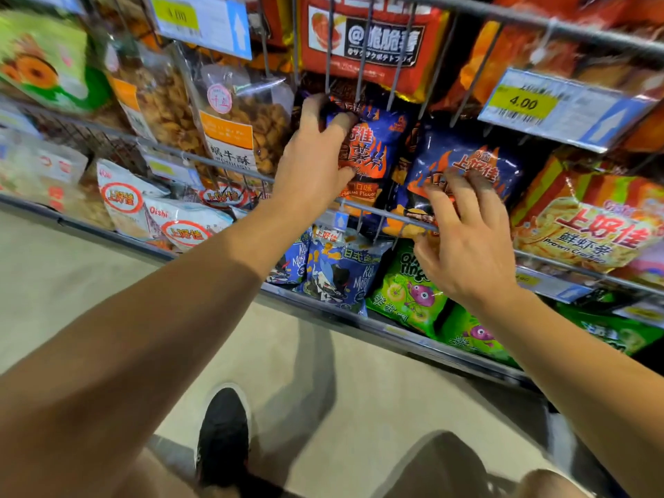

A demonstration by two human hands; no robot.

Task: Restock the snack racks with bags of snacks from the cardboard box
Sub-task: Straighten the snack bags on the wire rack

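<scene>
Two dark blue snack bags with orange flames stand in a wire rack (359,206) at mid height. My left hand (316,156) grips the upper left edge of the left flame bag (370,156), fingers curled round its top. My right hand (463,239) lies on the front of the right flame bag (467,163), fingers spread and bent over the rack's front wire, thumb below the wire. The cardboard box is out of view.
Clear bags of brown snacks (237,127) hang to the left, an orange prawn cracker bag (589,228) to the right, red bags (370,41) above. Blue bags (337,271) and green bags (409,289) fill the rack below. A yellow 4.00 price tag (524,102) juts out upper right. My shoe (222,436) stands on the pale floor.
</scene>
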